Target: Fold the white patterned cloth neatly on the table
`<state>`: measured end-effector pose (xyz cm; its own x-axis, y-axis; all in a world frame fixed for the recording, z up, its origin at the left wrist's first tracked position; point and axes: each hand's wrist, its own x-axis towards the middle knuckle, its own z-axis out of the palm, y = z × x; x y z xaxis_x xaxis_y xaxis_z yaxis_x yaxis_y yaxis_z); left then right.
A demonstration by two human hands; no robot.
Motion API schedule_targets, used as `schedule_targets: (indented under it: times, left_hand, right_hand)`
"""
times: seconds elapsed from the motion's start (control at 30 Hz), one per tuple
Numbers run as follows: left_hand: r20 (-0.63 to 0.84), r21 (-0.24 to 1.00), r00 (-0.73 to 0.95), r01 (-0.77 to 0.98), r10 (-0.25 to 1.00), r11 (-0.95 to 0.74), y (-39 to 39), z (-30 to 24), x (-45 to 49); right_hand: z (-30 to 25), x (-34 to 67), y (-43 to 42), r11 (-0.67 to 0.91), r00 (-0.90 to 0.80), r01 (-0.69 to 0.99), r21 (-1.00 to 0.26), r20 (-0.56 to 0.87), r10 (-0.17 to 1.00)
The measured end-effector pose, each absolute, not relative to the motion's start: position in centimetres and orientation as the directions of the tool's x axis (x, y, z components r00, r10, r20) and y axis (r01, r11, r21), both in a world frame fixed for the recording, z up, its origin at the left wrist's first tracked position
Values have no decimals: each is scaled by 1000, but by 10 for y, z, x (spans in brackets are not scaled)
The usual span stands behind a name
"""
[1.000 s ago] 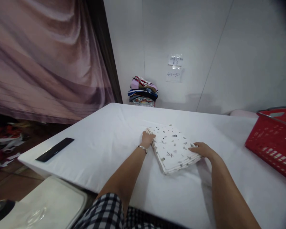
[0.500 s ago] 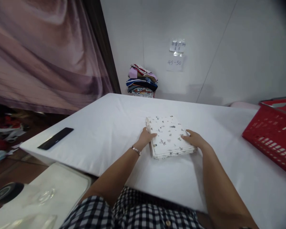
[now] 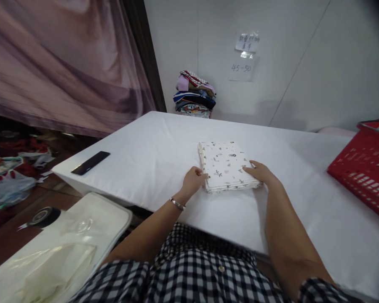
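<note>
A folded white cloth with a small grey and brown print lies flat on the white-covered table, its layers showing along the near edge. At its near left corner is my left hand, with curled fingers and the thumb against the cloth's edge; a silver bracelet circles the wrist. My right hand grips the right edge, thumb on top and the other fingers along the side, partly hidden.
A red perforated basket stands at the table's right. On the left lies a flat black object. Folded fabrics are stacked beyond the far edge. A lower white surface at left holds a tape roll and clear plastic.
My left hand has slid toward the cloth's near left corner, and its fingers have curled. My right hand keeps its place at the right edge. The camera view has shifted slightly.
</note>
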<state>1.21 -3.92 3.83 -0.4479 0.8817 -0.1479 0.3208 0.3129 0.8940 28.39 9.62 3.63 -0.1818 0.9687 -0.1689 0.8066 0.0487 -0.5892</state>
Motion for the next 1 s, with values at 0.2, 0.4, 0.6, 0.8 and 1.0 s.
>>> schedule_targets:
  times: [0.2, 0.4, 0.6, 0.8, 1.0]
  left_hand:
    - [-176, 849, -289, 439, 941, 294, -59, 42, 19]
    - [-192, 798, -305, 505, 933, 330, -57, 42, 26]
    - [-343, 813, -310, 375, 887, 446, -67, 37, 19]
    - [-216, 695, -316, 614, 924, 373, -61, 45, 9]
    - [-231, 672, -359, 614, 904, 415, -31, 50, 11]
  right_hand:
    - [35, 284, 97, 44, -182, 787, -615, -164, 970]
    - [35, 287, 97, 31, -183, 768, -640, -173, 968]
    - [43, 282, 91, -10, -174, 756, -655, -216, 961]
    - [48, 278, 88, -28, -125, 792, -610, -206, 971]
    - [36, 277, 95, 35, -146, 809, -586, -143, 979]
